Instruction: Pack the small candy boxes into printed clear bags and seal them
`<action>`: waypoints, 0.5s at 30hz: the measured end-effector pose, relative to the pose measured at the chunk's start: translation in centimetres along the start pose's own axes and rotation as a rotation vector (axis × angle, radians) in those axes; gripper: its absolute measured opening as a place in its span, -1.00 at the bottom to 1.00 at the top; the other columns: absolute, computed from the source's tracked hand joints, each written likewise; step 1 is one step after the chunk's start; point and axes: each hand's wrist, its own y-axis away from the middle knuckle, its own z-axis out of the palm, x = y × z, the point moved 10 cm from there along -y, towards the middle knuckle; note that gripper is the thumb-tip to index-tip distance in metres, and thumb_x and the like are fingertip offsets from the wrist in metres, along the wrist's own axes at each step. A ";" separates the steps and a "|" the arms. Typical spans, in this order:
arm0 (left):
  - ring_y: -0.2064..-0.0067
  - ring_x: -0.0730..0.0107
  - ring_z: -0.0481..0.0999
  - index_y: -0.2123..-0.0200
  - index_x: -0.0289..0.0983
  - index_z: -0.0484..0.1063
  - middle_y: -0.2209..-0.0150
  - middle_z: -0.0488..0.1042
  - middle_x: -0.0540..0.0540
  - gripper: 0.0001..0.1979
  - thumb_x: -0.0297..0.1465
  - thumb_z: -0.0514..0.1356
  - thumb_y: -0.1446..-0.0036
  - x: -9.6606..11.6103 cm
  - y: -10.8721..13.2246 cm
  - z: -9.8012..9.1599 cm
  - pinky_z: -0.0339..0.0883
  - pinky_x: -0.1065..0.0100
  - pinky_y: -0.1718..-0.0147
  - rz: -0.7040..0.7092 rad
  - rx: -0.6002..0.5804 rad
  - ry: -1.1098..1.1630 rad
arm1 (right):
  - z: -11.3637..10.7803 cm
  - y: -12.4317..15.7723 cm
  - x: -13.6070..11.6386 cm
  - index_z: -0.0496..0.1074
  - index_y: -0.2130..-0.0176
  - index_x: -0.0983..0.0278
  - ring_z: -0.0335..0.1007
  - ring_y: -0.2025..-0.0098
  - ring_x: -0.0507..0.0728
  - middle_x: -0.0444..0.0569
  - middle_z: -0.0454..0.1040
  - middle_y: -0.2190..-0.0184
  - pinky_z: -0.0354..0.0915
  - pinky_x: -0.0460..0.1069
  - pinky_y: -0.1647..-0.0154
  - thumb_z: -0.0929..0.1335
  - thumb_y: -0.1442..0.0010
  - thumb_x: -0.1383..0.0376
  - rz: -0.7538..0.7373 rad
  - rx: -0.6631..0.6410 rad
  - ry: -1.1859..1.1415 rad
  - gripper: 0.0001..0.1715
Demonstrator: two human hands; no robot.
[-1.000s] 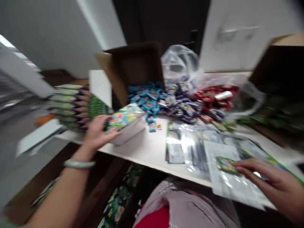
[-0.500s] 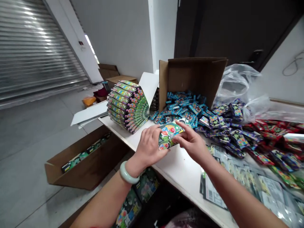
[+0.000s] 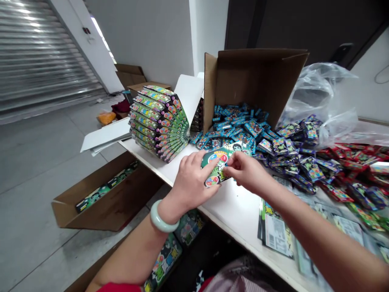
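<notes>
My left hand (image 3: 189, 180), with a pale green bangle at the wrist, grips the left end of a small green printed box (image 3: 217, 157) above the front of the white table (image 3: 234, 211). The box shows colourful round candy pictures and a cartoon figure. My right hand (image 3: 246, 169) is closed in a pinch at the box's right part, thumb and curled fingers against it. Exactly which edge or flap they pinch is hidden. Just behind the box lie many small blue packets (image 3: 232, 125), spilling from a cardboard box (image 3: 258, 77) on its side.
Fanned printed cartons (image 3: 161, 123) stand at the table's left edge. Purple packets (image 3: 285, 152), red packets (image 3: 358, 158) and flat printed sleeves (image 3: 275, 235) cover the right side. Clear plastic bags (image 3: 319, 93) lie behind. A long cardboard box (image 3: 100, 207) with green boxes sits lower left.
My right hand's index finger has drawn back from the box's top edge and curled into a pinch. My left index finger now stretches across the box's face. The view has shifted slightly.
</notes>
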 end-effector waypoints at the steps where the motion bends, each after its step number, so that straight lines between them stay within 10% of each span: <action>1: -0.14 -0.11 0.27 -0.11 -0.19 0.35 -0.14 0.24 -0.29 -0.43 -0.21 0.26 0.00 0.0 0.0 -0.1 0.18 -0.03 -0.08 0.000 0.009 0.006 | 0.0 -0.3 -0.5 0.20 0.47 0.20 0.19 0.67 -0.01 -0.22 0.35 0.64 0.02 -0.10 0.64 0.37 0.02 0.31 -0.016 -0.018 0.125 -0.81; 10: -0.12 -0.07 0.32 -0.12 -0.34 0.28 -0.10 0.33 -0.33 -0.29 -0.19 0.32 0.10 -1.1 -0.7 -0.3 0.18 0.04 -0.10 -0.053 0.048 0.042 | -2.5 -0.6 -0.8 0.33 0.52 0.22 0.26 0.61 0.09 -0.08 0.38 0.66 -0.02 -0.04 0.58 0.40 -0.11 -0.01 0.005 -0.013 0.791 -0.60; 15: -0.10 -0.04 0.32 -0.12 -0.32 0.25 -0.07 0.34 -0.29 -0.28 -0.16 0.33 0.10 -1.4 -0.9 -0.1 0.15 0.04 -0.10 -0.081 0.048 0.065 | -2.6 2.6 -2.9 0.40 0.00 0.20 0.40 0.04 0.30 0.12 0.48 0.05 0.28 0.12 0.09 0.37 -0.19 0.08 -0.414 0.244 0.791 -0.58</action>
